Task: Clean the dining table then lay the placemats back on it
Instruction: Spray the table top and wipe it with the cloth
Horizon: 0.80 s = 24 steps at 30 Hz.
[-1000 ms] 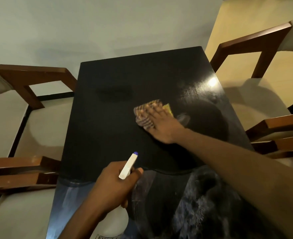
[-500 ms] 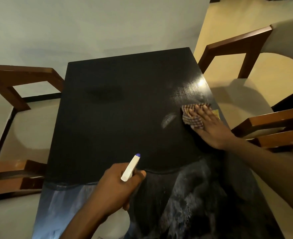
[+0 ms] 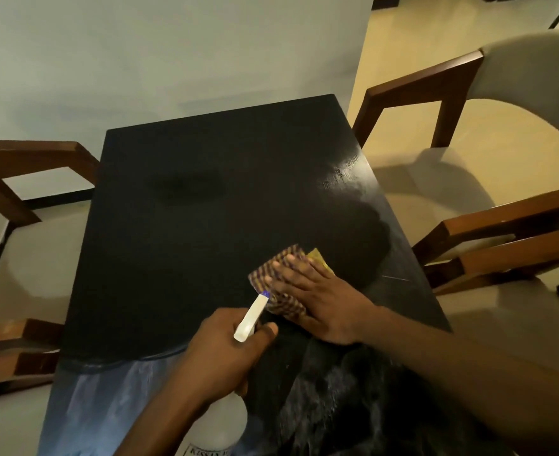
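The fingers of the right hand are spread flat and pressed down on a checked cloth, which is pinned against the near right part of the dining table; nothing is gripped, the cloth is only held down by the palm. The dark tabletop is flanked by a wooden chair on the right and another chair on the left (both with pale cushions). A yellow patch of the cloth is seen beside the little finger. The left hand is clenched round the neck of a spray bottle, whose white nozzle is tipped in blue and pointed at the cloth. Printed letters are seen on the bottle's label, cut off and not legible.
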Motion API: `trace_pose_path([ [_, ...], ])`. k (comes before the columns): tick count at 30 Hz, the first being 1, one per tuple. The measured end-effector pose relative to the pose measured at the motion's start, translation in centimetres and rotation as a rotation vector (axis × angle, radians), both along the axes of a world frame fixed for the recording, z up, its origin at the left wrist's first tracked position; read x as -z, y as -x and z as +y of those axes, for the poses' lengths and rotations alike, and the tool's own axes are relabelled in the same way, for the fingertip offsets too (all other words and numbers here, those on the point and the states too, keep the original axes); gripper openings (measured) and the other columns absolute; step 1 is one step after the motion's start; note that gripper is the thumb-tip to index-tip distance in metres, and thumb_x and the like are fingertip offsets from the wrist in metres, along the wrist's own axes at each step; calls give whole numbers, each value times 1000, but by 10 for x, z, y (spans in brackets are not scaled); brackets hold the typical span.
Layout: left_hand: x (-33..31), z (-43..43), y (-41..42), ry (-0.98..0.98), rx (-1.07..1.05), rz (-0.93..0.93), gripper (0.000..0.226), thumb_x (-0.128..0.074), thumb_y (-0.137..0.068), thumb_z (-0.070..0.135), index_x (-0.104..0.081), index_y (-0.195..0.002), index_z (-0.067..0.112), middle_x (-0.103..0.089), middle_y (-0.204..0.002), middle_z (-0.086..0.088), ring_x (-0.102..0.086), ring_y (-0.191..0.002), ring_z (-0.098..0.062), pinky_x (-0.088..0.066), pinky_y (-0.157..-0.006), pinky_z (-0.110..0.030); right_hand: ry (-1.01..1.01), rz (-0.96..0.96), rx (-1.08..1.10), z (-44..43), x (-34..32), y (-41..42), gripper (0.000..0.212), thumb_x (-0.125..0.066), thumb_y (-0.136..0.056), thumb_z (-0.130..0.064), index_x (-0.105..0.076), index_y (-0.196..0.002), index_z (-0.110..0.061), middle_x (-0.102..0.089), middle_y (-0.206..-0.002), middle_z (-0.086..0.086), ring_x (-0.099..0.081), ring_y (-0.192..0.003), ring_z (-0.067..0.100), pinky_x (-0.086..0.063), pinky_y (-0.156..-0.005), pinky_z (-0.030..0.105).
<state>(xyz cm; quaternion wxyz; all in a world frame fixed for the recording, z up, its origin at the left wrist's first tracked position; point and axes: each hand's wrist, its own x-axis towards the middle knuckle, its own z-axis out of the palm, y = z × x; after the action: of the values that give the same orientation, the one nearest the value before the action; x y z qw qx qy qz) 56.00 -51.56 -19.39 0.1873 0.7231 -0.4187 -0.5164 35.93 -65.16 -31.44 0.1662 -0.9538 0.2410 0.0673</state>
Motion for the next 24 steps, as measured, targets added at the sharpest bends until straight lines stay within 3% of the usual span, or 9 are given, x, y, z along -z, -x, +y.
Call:
trace_pose_path([
  [6, 2, -9, 12, 14, 21, -3, 37, -68, -99, 40, -67, -87, 5, -65, -62, -3, -61, -49, -13, -57, -57, -28, -55, 94, 263, 11, -15, 104, 65, -22, -107, -62, 11, -160, -49, 26, -167, -22, 33, -151, 2, 17, -127, 36],
  [11, 3, -7, 11, 4, 9, 21, 32, -70, -97, 40, -67, -88, 9, -67, -66, -4, -62, -50, -13, -56, -57, -28, -28, 101, 440, -46, -13, 137, 69, -9, -99, -73, 19, -158, -52, 23, -169, -17, 28, -155, 8, 10, -128, 38],
  [15, 7, 2, 10, -14, -12, -2, 31, -72, -95, 42, -69, -91, 11, -70, -76, -14, -64, -52, -15, -54, -55, -24, -10, 71, 556, -121, -8, 100, 73, -11, -98, -76, 15, -160, -48, 15, -173, -7, 23, -157, 17, 4, -130, 46],
  [19, 6, 2, 7, -78, -65, 14, 33, -70, -94, 42, -68, -90, 9, -69, -62, -7, -61, -46, -11, -51, -49, -21, -9, 96, 626, -176, -8, 26, 75, -22, -104, -66, 4, -166, -33, 10, -174, -1, 16, -159, 25, 9, -128, 45],
  [22, 4, 6, 9, -8, -133, -14, 38, -70, -86, 52, -64, -80, 15, -64, -60, -2, -60, -49, -13, -51, -49, -26, -24, 115, 523, -172, -7, -31, 78, -21, -103, -67, 2, -166, -29, 10, -174, 0, 16, -159, 26, 9, -127, 47],
  [24, 3, 4, 8, -15, -149, -40, 32, -67, -95, 43, -64, -79, 14, -66, -57, 1, -62, -50, -12, -53, -51, -25, -1, 92, 363, -145, -5, -60, 77, -22, -103, -65, 0, -167, -28, 7, -175, 1, 15, -159, 25, 8, -128, 47],
])
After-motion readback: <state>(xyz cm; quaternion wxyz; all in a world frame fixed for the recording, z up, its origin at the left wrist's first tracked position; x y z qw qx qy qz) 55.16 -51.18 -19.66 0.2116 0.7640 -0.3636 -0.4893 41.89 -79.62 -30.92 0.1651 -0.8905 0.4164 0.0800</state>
